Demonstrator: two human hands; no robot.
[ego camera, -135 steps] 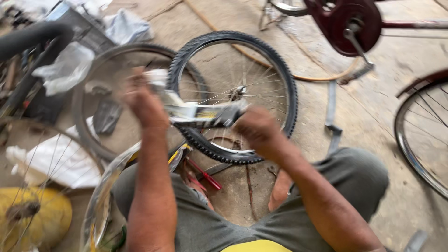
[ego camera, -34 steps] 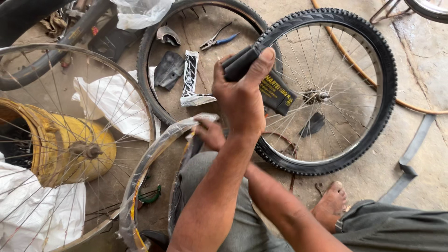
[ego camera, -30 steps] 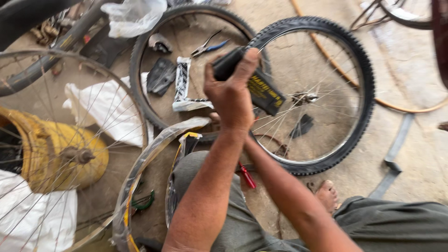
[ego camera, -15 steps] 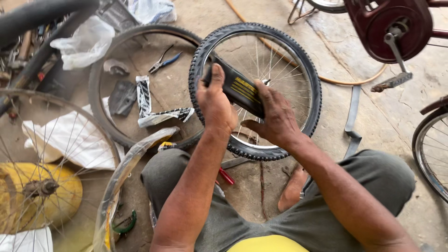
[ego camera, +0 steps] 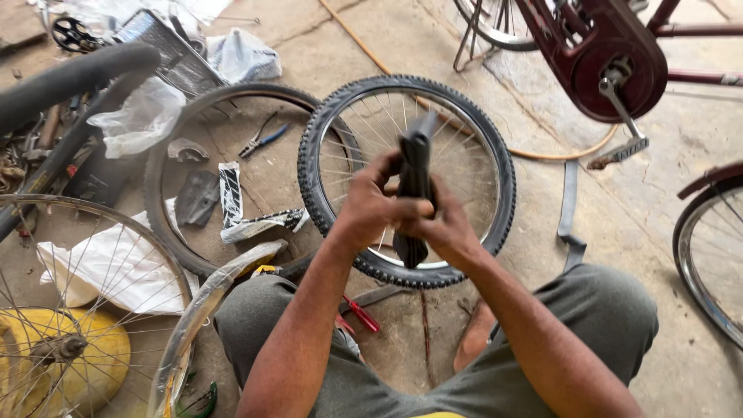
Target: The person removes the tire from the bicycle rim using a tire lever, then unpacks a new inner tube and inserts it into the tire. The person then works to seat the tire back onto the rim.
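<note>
Both hands meet in front of the chest around a folded black rubber inner tube, held upright. The left hand closes on it from one side, the right hand from the other, fingers wrapped so that the tube's middle is hidden; only its top end and a short lower end show. Behind the hands lies a small spoked wheel with a knobby tyre, flat on the concrete floor, its hub covered by the hands. Beside it a bare tyre rings a torn wrapper, blue-handled pliers and dark scraps too small to make out. Below the knees a red-handled tool is partly hidden. A yellow wheel disc is cut off at the lower left, a maroon bicycle at the top right.
</note>
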